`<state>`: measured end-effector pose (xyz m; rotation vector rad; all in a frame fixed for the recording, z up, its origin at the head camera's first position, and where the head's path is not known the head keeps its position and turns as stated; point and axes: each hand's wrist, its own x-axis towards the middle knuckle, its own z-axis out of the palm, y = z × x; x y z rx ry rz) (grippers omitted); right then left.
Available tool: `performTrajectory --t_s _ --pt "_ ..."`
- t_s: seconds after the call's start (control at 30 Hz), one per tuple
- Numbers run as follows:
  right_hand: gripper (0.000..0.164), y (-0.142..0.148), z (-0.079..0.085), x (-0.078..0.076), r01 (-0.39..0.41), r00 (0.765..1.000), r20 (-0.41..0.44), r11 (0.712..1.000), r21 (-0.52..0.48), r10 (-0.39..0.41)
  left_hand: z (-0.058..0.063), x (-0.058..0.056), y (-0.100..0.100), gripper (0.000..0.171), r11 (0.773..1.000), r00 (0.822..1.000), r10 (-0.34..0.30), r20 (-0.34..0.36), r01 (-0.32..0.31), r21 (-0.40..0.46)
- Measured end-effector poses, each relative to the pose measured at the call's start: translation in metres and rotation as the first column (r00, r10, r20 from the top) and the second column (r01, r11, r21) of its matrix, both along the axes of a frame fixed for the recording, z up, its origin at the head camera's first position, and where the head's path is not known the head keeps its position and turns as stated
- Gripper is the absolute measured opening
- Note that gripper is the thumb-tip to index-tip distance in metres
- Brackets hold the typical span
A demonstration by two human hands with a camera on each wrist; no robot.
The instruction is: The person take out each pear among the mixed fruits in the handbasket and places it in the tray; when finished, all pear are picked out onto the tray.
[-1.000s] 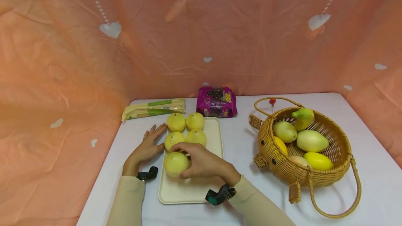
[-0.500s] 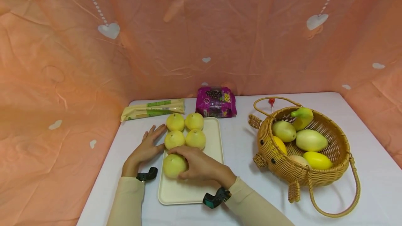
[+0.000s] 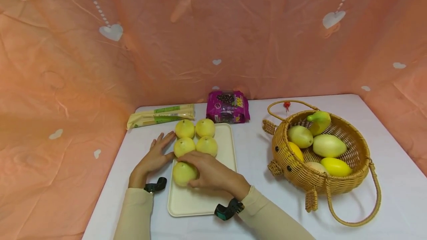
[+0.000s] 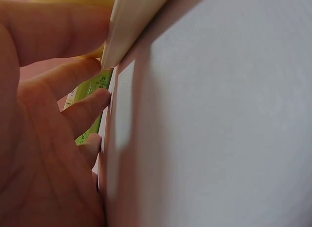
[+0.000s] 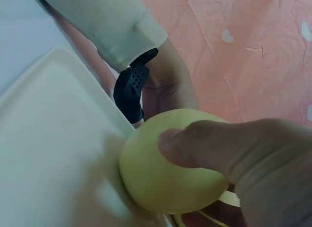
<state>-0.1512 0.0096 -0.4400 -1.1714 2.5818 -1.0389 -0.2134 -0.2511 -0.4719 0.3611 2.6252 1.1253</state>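
Note:
On the near left part of the cream tray, my right hand grips a round yellow pear. In the right wrist view the thumb lies across the pear, close over the tray; the other fingers are mostly hidden behind it. My left hand is spread beside the tray's left edge. Its thumb and index fingertip touch the tray's side in the left wrist view. Two pears sit at the tray's far end, with two more just in front.
A wicker basket on the right holds several fruits, including a green papaya-shaped one and a bright yellow one. A red lollipop shows behind its handle. A purple snack bag and a long yellow-green packet lie at the back.
My right hand has shifted slightly left on the tray with the pear in its grip. The left hand stays at the tray's edge. The head view has turned a little.

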Motion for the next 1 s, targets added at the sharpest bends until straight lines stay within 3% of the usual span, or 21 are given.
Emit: performTrajectory --t_s 0.3,0.4,0.57,0.8,1.0 --pt "0.072 0.001 0.008 0.002 0.02 0.999 -0.046 1.0 0.0 -0.02 0.002 0.0 0.0 0.08 1.0 1.0 0.011 0.009 -0.011 -0.007" --pt "0.072 0.01 0.018 0.005 0.02 0.998 -0.059 0.998 -0.052 -0.023 0.001 -0.001 0.001 0.08 1.0 1.0 0.005 0.001 -0.005 0.001" --pt "0.069 0.033 0.035 0.021 -0.002 1.0 0.016 0.984 -0.176 0.005 0.002 0.0 0.001 0.081 1.0 1.0 0.005 0.007 -0.005 0.005" --pt "0.063 0.092 0.052 0.054 0.007 0.999 0.033 0.936 -0.353 0.005 -0.002 0.001 0.001 0.081 0.999 0.999 -0.011 -0.041 0.013 0.034" --pt "0.063 0.154 0.072 0.082 0.091 0.991 0.131 0.877 -0.472 -0.033 -0.003 0.001 0.0 0.081 0.999 0.998 -0.017 -0.054 0.019 0.036"
